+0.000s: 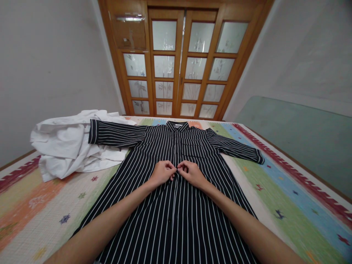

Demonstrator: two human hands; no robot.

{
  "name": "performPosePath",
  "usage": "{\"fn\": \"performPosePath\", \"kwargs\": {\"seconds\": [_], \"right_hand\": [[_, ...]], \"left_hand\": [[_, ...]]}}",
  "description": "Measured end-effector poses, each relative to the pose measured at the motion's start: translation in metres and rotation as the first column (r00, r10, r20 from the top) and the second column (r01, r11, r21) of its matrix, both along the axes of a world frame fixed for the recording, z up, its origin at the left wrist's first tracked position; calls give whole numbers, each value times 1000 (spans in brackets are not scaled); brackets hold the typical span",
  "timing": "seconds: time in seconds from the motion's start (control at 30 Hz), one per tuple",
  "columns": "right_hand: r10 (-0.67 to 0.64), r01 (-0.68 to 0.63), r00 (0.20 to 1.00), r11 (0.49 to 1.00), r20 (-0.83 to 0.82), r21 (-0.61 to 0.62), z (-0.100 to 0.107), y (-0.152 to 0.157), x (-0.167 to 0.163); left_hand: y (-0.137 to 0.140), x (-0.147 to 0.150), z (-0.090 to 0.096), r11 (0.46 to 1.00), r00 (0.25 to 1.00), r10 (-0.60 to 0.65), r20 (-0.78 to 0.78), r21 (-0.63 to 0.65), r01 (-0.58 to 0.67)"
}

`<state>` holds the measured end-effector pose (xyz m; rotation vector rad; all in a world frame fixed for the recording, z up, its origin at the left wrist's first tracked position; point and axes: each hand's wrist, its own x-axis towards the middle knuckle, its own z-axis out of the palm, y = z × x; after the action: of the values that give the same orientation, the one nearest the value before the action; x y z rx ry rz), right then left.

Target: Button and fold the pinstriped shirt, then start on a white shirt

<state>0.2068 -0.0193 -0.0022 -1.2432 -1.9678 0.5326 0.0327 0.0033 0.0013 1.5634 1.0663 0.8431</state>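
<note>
Two bare hands, left (164, 171) and right (190, 172), meet mid-chest on a black-and-white striped, collared button-front shirt (148, 220). Shirt lies front up, collar at 12 o'clock, body running down to 6, on a multicoloured patterned fabric cover (264, 194). Both grips narrow: thumb and forefinger of each look pinched on the front placket, tips almost touching; any button between them is hidden. Risk: uneven pull from either hand could skew the placket or ruck the cloth; a loose pinch could let the edge slip, and forearms at 5 and 7 could drag the lower body. Around: crumpled white cloth (64, 146) at 10, under the shirt's striped sleeve (118, 132), so it could snag or lift that sleeve. Pale green panel (297, 135) at 2, wooden glass-paned doors (178, 69) at 12, both well apart. Nothing blocks the hands.
</note>
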Motion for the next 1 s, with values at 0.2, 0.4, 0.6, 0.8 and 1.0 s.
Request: {"fn": "performPosePath", "kwargs": {"seconds": [0.2,0.4,0.6,0.8,1.0], "right_hand": [[-14,13,999,999,34,31,-2,0,0],[7,-7,1000,1000,-10,-9,-3,1,1],[17,-19,999,999,-41,-36,-4,1,2],[22,-23,998,999,-60,-27,-1,0,2],[31,-32,997,999,-65,-19,2,-2,1]], "left_hand": [[1,0,-3,1000,1000,-1,18,-2,1],[1,0,-1,998,998,-15,63,-62,18],[3,2,-3,989,996,22,92,-148,-9],[0,3,2,976,993,84,88,-207,-64],[-6,6,14,951,983,150,109,-287,-113]]}}
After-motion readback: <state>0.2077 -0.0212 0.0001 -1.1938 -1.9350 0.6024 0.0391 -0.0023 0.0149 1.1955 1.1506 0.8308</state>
